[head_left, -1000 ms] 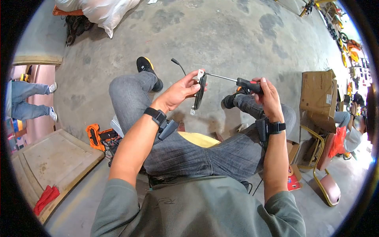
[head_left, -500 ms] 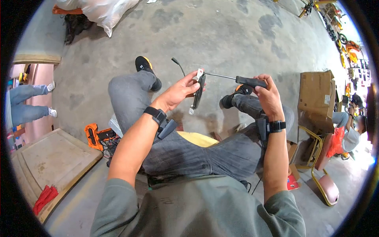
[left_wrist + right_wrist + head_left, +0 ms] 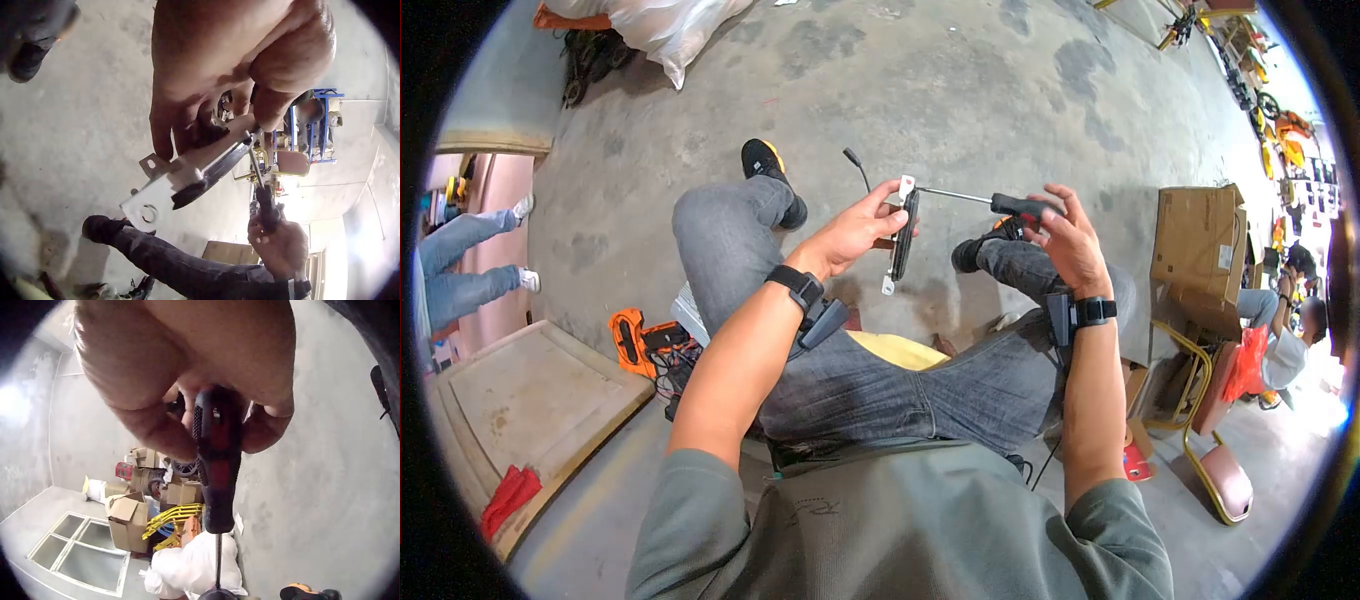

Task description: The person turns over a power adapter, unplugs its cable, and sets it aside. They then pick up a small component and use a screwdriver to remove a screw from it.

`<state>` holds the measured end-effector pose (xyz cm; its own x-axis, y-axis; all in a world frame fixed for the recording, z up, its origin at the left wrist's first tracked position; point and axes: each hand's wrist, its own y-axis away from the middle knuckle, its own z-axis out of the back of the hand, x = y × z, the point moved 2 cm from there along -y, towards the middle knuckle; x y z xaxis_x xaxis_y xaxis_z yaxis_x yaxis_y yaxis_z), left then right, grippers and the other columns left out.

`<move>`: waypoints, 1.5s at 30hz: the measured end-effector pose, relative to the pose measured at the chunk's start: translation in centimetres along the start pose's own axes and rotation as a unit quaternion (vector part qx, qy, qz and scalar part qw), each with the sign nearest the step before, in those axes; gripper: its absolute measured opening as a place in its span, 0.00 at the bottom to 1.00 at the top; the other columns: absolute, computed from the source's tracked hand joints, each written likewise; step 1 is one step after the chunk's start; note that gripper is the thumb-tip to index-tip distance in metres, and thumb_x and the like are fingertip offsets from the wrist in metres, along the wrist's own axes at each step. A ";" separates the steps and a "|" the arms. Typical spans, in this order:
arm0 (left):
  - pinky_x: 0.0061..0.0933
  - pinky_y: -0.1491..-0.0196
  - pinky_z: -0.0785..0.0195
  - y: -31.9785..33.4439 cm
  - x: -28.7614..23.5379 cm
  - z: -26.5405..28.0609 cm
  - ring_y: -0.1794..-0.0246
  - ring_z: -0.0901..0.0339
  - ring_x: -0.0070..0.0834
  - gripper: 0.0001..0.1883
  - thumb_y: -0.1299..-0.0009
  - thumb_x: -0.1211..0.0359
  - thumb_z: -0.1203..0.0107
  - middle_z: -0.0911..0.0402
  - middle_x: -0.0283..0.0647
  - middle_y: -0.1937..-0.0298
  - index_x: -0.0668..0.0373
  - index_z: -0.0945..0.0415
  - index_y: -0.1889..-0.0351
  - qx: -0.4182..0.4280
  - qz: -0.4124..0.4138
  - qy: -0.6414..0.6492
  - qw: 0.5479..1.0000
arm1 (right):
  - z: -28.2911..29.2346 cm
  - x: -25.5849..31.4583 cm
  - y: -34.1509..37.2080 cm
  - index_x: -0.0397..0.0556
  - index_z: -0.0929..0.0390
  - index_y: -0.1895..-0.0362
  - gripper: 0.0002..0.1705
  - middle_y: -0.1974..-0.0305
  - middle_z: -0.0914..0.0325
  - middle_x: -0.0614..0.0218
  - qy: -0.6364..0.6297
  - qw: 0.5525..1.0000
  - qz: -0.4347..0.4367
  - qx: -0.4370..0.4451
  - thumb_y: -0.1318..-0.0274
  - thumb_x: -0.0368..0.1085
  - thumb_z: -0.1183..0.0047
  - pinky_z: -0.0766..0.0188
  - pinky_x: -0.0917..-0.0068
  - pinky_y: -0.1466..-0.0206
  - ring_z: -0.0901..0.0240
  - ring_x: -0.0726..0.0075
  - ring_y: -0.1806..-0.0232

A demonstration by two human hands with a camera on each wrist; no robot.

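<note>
My left hand [image 3: 848, 238] pinches a black part with a white metal bracket [image 3: 907, 235] between thumb and fingers, held upright above the floor between the knees. In the left wrist view the bracket [image 3: 164, 195] shows a tab with a round hole. My right hand [image 3: 1073, 245] holds the dark handle of a screwdriver [image 3: 1022, 207], some fingers raised off it. The screwdriver's shaft runs left to the bracket's upper end. In the right wrist view thumb and fingers grip the handle [image 3: 220, 462] from both sides. A short black cable [image 3: 857, 168] sticks up behind the left hand.
A cardboard box [image 3: 1200, 245] and a yellow-framed chair [image 3: 1222, 470] stand at the right. At the left are an orange tool [image 3: 630, 342] and a wooden panel [image 3: 550, 400] with a red cloth [image 3: 510, 497]. A white sack [image 3: 675, 35] lies ahead. Other people are at both sides.
My right hand has shifted slightly left, its fingers lifting and spreading around the screwdriver handle. The handle has turned. My left hand keeps its hold on the black part, nearly still.
</note>
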<state>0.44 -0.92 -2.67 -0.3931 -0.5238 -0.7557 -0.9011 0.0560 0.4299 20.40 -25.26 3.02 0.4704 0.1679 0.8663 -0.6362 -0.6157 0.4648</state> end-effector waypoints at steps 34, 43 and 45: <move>0.36 0.38 0.37 0.2 -0.4 -0.1 0.40 0.28 0.29 0.28 0.23 0.64 0.54 0.28 0.36 0.42 0.47 0.49 0.26 -0.001 0.008 0.016 1.000 | -0.4 -0.8 -0.4 0.41 0.30 0.48 0.22 0.59 0.24 0.59 -0.016 0.996 0.071 -0.048 0.30 0.49 0.56 0.31 0.76 0.68 0.28 0.71 0.72; 0.35 0.40 0.36 0.0 -0.2 0.0 0.40 0.28 0.29 0.28 0.23 0.64 0.54 0.27 0.35 0.43 0.47 0.49 0.26 0.007 -0.003 0.002 1.000 | 1.2 -0.9 -0.8 0.43 0.30 0.48 0.18 0.58 0.23 0.58 0.037 0.999 -0.039 -0.007 0.32 0.44 0.53 0.30 0.77 0.63 0.27 0.71 0.68; 0.35 0.40 0.36 0.1 -0.3 -0.1 0.41 0.28 0.29 0.28 0.23 0.64 0.54 0.27 0.35 0.43 0.47 0.49 0.26 0.003 0.000 0.008 1.000 | 0.8 -0.7 -0.5 0.43 0.29 0.48 0.17 0.57 0.23 0.58 0.017 0.999 -0.009 -0.030 0.32 0.43 0.53 0.31 0.77 0.61 0.27 0.70 0.67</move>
<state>0.50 -0.88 -2.40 -0.3901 -0.5376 -0.7475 -0.9023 0.0615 0.4267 20.91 -25.72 2.03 0.4616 0.2048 0.8631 -0.6638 -0.5657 0.4892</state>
